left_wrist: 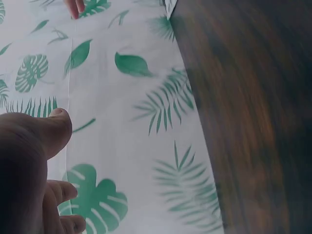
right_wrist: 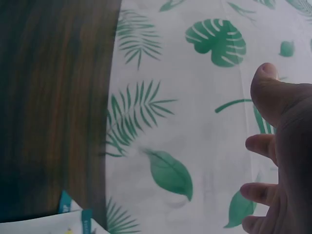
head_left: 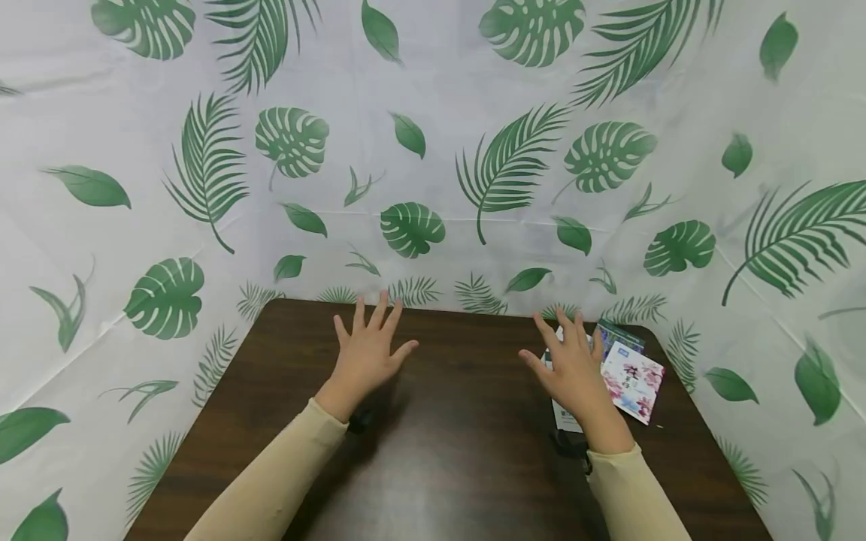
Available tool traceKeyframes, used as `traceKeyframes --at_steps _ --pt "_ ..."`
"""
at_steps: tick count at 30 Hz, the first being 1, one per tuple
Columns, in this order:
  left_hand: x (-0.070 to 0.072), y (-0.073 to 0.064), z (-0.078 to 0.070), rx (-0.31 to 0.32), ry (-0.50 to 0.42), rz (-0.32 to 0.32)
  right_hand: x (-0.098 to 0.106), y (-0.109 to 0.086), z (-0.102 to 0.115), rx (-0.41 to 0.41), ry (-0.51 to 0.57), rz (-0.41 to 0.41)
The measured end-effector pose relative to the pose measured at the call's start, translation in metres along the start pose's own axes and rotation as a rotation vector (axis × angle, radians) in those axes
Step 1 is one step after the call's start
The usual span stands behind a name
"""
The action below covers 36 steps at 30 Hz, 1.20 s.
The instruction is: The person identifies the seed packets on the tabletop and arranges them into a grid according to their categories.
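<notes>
Fingers spread, my left hand (head_left: 366, 356) hangs over the left half of the dark wooden table (head_left: 446, 421), holding nothing. In the left wrist view its thumb (left_wrist: 57, 127) stands apart from the other fingers. My right hand (head_left: 573, 373), also with spread fingers and nothing in its grasp, is above the right side and overlaps several flat packets there in the head view. A white packet with pink flowers (head_left: 633, 381) lies just right of it. Behind that is a dark green and purple packet (head_left: 619, 338). A white packet (head_left: 565, 418) is partly hidden under the right hand.
A white cloth (head_left: 433, 135) printed with green leaves hangs behind the table and along both sides. In the right wrist view, corners of white and teal packets (right_wrist: 48, 225) show at the bottom left, by the table's edge.
</notes>
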<state>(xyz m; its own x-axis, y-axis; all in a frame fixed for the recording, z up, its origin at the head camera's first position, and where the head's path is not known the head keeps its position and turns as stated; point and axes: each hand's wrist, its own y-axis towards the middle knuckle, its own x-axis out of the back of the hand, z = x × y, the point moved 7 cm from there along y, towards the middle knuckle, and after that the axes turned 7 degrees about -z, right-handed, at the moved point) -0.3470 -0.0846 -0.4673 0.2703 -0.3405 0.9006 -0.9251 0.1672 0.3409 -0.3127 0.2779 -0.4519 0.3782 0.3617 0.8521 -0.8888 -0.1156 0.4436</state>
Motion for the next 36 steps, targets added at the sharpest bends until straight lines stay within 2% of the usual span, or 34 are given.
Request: traceKeyframes --at_steps 4,8,15,20,27,30,33,36 --pt "-0.009 -0.003 -0.012 -0.019 -0.028 -0.005 -0.001 -0.011 -0.003 0.001 0.037 -0.045" --pt "-0.019 -0.01 -0.025 -0.028 -0.033 0.024 -0.003 -0.025 -0.01 0.006 0.072 -0.104" --pt "-0.028 -0.016 -0.047 -0.055 -0.062 0.041 0.003 -0.04 -0.028 -0.024 0.163 -0.249" --pt "-0.038 -0.019 -0.057 -0.071 -0.059 0.069 0.005 -0.055 -0.047 -0.121 0.222 -0.288" --pt "-0.05 -0.019 -0.07 -0.089 -0.109 0.103 0.006 -0.078 -0.089 -0.36 0.304 -0.392" --pt "-0.054 -0.017 -0.08 -0.107 -0.132 0.119 -0.001 -0.088 -0.117 -0.49 0.437 -0.446" --pt "-0.058 -0.017 -0.09 -0.136 -0.164 0.13 -0.012 -0.1 -0.149 -0.617 0.714 -0.553" --pt "-0.063 -0.016 -0.102 -0.179 -0.168 0.134 -0.018 -0.109 -0.176 -0.684 0.936 -0.685"
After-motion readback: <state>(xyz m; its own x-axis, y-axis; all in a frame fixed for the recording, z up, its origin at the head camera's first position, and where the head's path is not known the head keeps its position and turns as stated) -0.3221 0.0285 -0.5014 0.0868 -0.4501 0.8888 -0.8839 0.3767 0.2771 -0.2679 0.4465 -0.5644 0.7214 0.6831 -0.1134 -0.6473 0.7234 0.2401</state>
